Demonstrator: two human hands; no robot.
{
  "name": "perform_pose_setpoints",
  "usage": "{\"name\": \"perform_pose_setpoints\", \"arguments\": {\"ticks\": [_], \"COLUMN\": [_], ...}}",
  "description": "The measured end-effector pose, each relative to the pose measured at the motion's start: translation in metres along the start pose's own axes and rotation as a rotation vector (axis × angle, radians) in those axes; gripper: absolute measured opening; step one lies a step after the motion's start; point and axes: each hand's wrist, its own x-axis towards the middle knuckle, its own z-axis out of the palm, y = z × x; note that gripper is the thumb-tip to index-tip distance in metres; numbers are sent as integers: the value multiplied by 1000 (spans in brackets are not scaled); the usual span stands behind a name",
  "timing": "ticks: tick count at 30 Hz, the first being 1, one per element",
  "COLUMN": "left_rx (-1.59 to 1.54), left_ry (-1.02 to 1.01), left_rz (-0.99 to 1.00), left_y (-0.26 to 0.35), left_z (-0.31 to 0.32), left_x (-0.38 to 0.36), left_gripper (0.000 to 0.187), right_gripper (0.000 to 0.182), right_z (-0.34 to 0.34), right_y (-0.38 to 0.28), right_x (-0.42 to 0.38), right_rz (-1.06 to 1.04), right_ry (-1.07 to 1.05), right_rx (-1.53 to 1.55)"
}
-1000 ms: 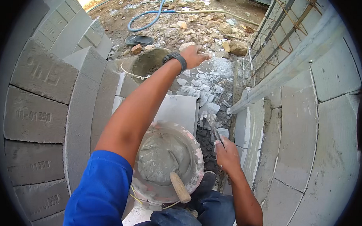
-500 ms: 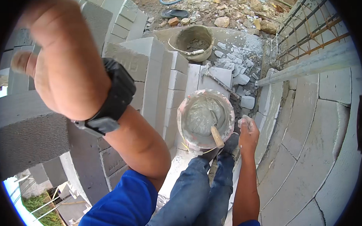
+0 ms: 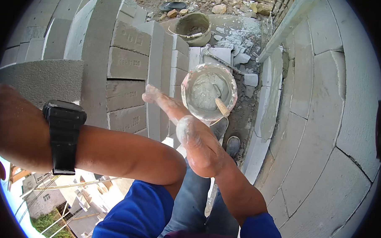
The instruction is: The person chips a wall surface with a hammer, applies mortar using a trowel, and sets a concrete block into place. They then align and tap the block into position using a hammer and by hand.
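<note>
Along the right of the scene, a tall wall of large pale-grey blocks is seen; it is faced on the left by a stack of grey blocks stamped with figures. Farther left, a large grey block with a rough side is set with its visible length running left to right. By the left hand its near edge is partly overlapped, though contact cannot be told; from the fingertips of the right hand it is well apart, to the left. Its side looks coarse, dry and straight-edged.

Between wall and stack, a round pale bucket mottled with pink is placed just beyond the right hand, filled partly with wet grey mortar. Nothing is seen held in the right hand: its digits are parted widely, one extended far and left. The left fingers are mostly hidden, so their grip cannot be told. In the mortar a trowel with a rounded tan handle is propped.
</note>
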Motion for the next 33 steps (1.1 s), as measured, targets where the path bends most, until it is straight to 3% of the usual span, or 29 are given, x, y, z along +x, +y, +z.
{"name": "perform_pose_setpoints", "arguments": {"ticks": [4, 13, 16, 19, 21, 22, 23, 24, 25, 26, 27, 30, 31, 33], "left_rx": [233, 585, 740, 800, 879, 960, 1152, 1345, 1643, 1715, 1714, 1518, 1489, 1650], "left_ry": [113, 235, 303, 362, 453, 385, 522, 649, 732, 985, 1127, 1440, 1493, 1146], "left_rz": [-90, -161, -116, -33, -76, -136, -146, -155, -292, -405, -515, -840, -1056, -1687], "left_y": [-19, -43, -41, -35, -32, -26, -28, -32, -32, -41, -43, -41, -35, -33], "left_z": [10, 3, -5, -29, -42, -57, -69, -77, -81, -80, -82, -86, -90, -89], "left_x": [-11, -19, -18, -39, -60, -84, -112, -141, -171, -201, -236, -355, -407, -452], "left_gripper": [17, 17, 18, 30, 40, 53, 59, 65, 49, 29, 22, 24, 21, 24], "right_gripper": [100, 107, 107, 105, 95, 88, 81, 75, 67, 63, 58, 53, 53, 52], "right_z": [35, 92, 106, 90, 48, 18, 0, -20, -33, -44, -56, -97, -108, -125], "right_y": [26, 12, -6, 35, 117, 164, 168, 193, 219, 214, 202, 195, 197, 213], "right_x": [-49, -161, -180, -202, -235, -258, -265, -286, -307, -298, -277, -209, -184, -135], "right_rz": [257, 338, 458, 432, 428, 684, 1094, 1257, 943, 832, 725, 530, 504, 528], "right_ry": [-65, 350, 391, 501, 543, 384, -39, -59, 291, 363, 436, 437, 392, 259], "right_rx": [304, 556, 825, 673, 232, -295, -1049, -1117, -1067, -1136, -1204, -1243, -1324, -1441]}}
